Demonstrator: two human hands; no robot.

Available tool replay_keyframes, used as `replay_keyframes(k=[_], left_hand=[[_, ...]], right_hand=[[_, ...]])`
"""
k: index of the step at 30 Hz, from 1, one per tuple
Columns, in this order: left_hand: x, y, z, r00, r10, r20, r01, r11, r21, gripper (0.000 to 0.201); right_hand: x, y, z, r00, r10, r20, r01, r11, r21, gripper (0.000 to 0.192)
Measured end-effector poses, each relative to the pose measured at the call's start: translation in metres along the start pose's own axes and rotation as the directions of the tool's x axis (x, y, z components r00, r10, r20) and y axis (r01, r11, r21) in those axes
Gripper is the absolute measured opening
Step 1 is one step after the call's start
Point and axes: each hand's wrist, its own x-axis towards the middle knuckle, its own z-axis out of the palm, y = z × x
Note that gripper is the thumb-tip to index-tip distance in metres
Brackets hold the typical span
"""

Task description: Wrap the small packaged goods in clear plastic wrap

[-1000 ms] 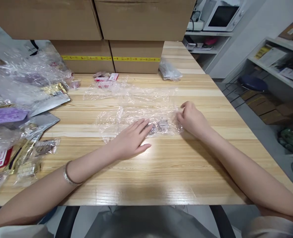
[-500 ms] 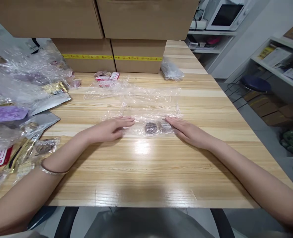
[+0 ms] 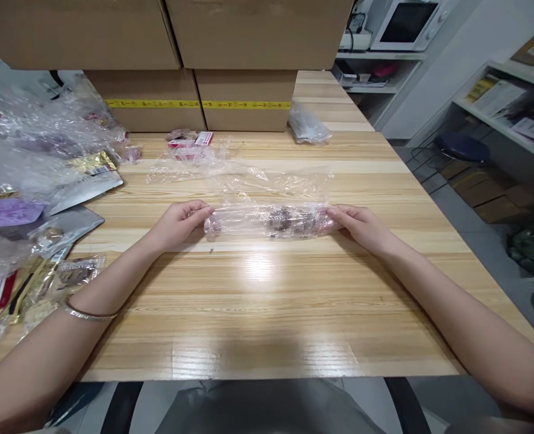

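At the near edge of the desk (image 3: 258, 325), two black armrests (image 3: 122, 407) flank the lap, and a bangle (image 3: 88, 314) circles the left forearm. Both hands are over the wood, thumbs and fingers pinching opposite ends of a clear plastic wrap (image 3: 244, 222): the left hand (image 3: 179, 224) its left end, the right hand (image 3: 360, 228) its right end. Half a second ago they lay flatter, fingers stretched out along the film; now the fingers are curled in, and the near part of the wrap is drawn into a narrow band between them. Dark pieces (image 3: 282, 218) sit inside it, nearer the right hand. More loose film spreads just beyond, and farther back a red-and-white packet (image 3: 190, 143) lies before the cardboard boxes (image 3: 246, 87), as it did earlier.

Both forearms run out of view at the lower corners. Glare and creases blur the dark pieces; they look like small wrapped items, though I can't be sure. The packet pile (image 3: 63, 163) is cut off at left, the upper boxes at the top.
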Motion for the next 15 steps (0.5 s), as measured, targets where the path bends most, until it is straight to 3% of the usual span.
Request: replay_keyframes(k=[3, 6, 8, 10, 12, 13, 15], left_hand=[[0.003, 0.000, 0.002, 1.000, -0.008, 0.000, 0.008, 0.999, 0.046, 0.045], [0.004, -0.004, 0.005, 1.000, -0.015, -0.003, 0.016, 0.989, 0.145, 0.038], [0.001, -0.005, 0.008, 0.995, 0.051, -0.091, -0.026, 0.966, 0.258, 0.032], [-0.004, -0.003, 0.011, 0.939, 0.227, -0.257, -0.106, 0.905, 0.411, 0.032], [-0.011, 0.003, 0.014, 0.823, 0.472, -0.318, -0.243, 0.797, 0.554, 0.039], [-0.014, 0.006, 0.016, 0.776, 0.579, -0.251, -0.348, 0.724, 0.596, 0.043], [-0.017, 0.011, 0.020, 0.725, 0.688, 0.021, -0.570, 0.584, 0.578, 0.054]], right_hand=[[-0.002, -0.002, 0.003, 0.993, 0.056, -0.099, -0.069, 0.989, -0.129, 0.033], [-0.007, -0.003, 0.006, 0.972, -0.045, -0.232, -0.089, 0.841, -0.534, 0.030], [-0.011, -0.004, 0.008, 0.949, -0.153, -0.277, -0.091, 0.707, -0.701, 0.022], [-0.015, -0.006, 0.009, 0.909, -0.291, -0.297, -0.039, 0.651, -0.758, 0.024], [-0.020, -0.009, 0.010, 0.889, -0.425, -0.168, 0.154, 0.624, -0.766, 0.042], [-0.022, -0.010, 0.009, 0.890, -0.456, -0.024, 0.294, 0.611, -0.735, 0.050], [-0.024, -0.012, 0.008, 0.847, -0.445, 0.291, 0.525, 0.615, -0.589, 0.064]])
